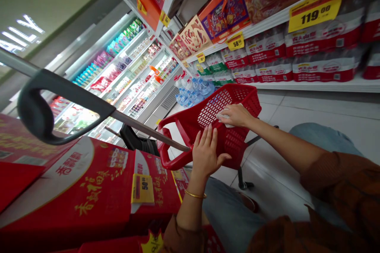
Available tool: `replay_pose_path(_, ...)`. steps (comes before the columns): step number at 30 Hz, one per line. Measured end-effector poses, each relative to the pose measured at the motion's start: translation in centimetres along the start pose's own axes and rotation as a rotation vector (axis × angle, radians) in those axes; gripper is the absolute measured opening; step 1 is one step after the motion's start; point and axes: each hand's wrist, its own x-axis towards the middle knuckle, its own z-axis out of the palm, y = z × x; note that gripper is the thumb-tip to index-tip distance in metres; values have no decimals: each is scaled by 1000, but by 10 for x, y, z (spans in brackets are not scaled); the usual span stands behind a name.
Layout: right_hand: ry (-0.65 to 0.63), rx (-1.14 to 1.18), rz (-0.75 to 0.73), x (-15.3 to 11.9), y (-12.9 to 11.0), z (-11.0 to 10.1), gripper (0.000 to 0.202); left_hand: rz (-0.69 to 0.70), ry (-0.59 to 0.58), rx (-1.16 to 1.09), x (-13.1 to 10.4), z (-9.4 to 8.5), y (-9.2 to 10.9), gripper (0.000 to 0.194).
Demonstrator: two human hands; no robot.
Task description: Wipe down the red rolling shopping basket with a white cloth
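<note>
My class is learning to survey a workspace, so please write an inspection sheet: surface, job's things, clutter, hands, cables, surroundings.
Surface: pale floor tiles under a red perforated plastic basket.
Job's things: that basket, with a dark grey plastic looped handle on a metal bar; crumpled white cloth or tissue.
Clutter: red cardboard cartons beside the basket; bluish clear plastic bottles beyond it.
Hands: left hand open, laid on the basket; right hand holding the cloth or tissue against it.
Cables: nothing seen.
Surroundings: lit, stocked display shelves; red-labelled bottle packs.
</note>
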Motion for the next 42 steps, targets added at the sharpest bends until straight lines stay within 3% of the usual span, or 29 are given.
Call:
replay_pose_path(4,-10,12,2,-3,0,-3,34,25,-53,-76,19,2,-10,84)
replay_pose_path(9,16,51,-19,-4,-2,-7,33,3,-97,-128,18,13,-23,88)
replay_pose_path(15,105,181,-56,-7,-53,0,28,-40,-100,-293,12,8,-25,92)
replay_pose_path(17,183,222,0,-12,-71,8,28,-54,-90,-321,11,5,-25,93)
replay_pose_path(21,319,237,16,-22,-84,26,29,-76,-137,-308,10,7,-24,96)
replay_pose_path(28,278,163,-42,-21,-66,28,30,-54,-193,-186,10,11,-20,97)
replay_pose_path(42,109,19,65,-7,0,11,36,75,-285,158,8,16,-12,83)
